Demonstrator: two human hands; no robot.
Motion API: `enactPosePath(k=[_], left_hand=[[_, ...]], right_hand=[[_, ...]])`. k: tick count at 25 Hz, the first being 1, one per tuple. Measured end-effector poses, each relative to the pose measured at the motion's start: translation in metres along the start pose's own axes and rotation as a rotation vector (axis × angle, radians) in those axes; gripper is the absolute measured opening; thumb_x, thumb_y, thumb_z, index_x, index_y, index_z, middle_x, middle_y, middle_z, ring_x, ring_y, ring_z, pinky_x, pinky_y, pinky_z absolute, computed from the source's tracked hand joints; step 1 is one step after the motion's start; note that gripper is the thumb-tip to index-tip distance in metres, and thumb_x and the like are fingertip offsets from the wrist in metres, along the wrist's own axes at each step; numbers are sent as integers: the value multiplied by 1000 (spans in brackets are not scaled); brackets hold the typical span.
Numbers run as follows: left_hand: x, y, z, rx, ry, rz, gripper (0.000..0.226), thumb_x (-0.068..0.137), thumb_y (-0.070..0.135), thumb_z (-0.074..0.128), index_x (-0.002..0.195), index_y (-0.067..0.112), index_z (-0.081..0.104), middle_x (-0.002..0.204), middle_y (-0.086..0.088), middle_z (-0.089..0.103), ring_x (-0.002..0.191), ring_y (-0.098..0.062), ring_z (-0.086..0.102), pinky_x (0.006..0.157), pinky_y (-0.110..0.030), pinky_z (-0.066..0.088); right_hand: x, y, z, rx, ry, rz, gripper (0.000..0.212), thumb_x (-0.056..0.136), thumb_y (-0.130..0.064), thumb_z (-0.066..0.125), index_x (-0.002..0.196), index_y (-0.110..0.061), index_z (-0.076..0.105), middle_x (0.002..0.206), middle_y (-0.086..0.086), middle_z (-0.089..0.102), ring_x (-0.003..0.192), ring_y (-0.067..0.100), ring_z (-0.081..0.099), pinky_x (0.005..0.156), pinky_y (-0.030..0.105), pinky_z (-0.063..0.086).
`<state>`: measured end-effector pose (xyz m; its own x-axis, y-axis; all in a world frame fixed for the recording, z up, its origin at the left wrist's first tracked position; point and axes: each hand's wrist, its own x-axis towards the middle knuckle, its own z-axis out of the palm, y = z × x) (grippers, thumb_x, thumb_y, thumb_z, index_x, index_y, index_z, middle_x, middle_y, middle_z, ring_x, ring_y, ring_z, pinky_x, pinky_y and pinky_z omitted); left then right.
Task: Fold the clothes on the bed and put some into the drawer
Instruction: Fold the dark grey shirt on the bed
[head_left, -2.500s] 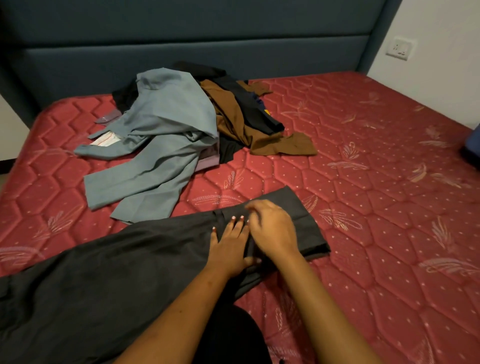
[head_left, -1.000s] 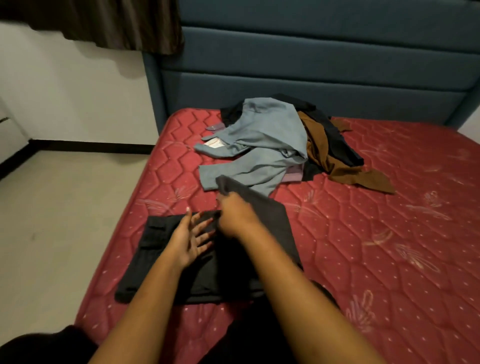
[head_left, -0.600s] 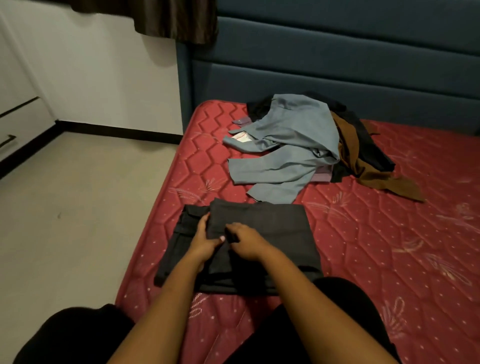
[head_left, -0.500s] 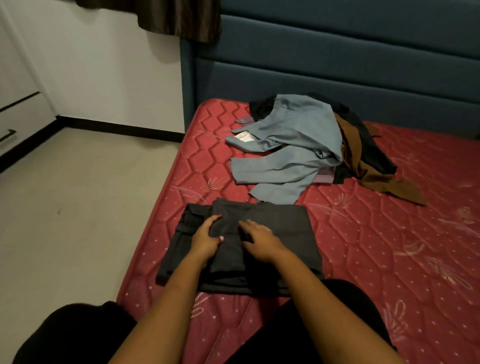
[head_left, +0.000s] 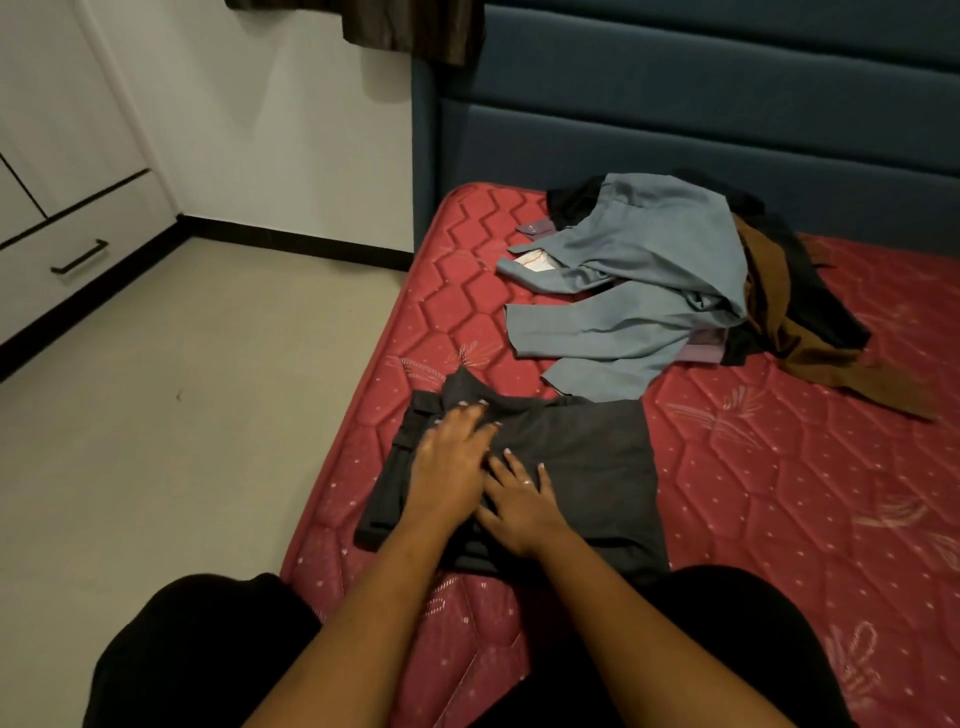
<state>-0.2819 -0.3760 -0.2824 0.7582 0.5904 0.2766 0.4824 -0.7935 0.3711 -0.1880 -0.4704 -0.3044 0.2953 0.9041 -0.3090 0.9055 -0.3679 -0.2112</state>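
Now pressing the fold flat

Left grip (head_left: 452, 462) lies flat, fingers straight, pressing the dark grey trousers (head_left: 587, 467) beneath it on the bed (head_left: 779, 519); right grip (head_left: 522, 506) just beside it, also spread flat, holding nothing. Unfolded pile (head_left: 649, 280) beyond, rightward.

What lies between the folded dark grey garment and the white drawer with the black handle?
In the head view, only a strip of red quilted mattress and bare beige floor.

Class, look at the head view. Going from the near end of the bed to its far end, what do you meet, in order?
dark grey folded garment → blue-grey garment → dark blue headboard
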Motion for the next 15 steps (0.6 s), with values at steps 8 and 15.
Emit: enactPosePath(k=[8, 15], left_hand=[[-5, -9, 45, 78, -510, -119, 108, 68, 83, 52, 151, 41, -3, 161, -1, -14, 147, -22, -17, 116, -48, -9], [7, -12, 41, -171, -491, -312, 138, 57, 71, 75, 151, 30, -18, 162, 6, -4, 148, -13, -1, 119, -43, 3]], right_hand=[[-4, 87, -10, 132, -5, 447, 71, 87, -76, 20, 147, -51, -10, 157, -21, -17, 146, 19, -19, 107, 67, -10], [-19, 126, -27, 525, 230, 873, 102, 76, -74, 54, 153, -35, -1, 162, -2, 3, 147, 31, 7, 114, 58, 9]])
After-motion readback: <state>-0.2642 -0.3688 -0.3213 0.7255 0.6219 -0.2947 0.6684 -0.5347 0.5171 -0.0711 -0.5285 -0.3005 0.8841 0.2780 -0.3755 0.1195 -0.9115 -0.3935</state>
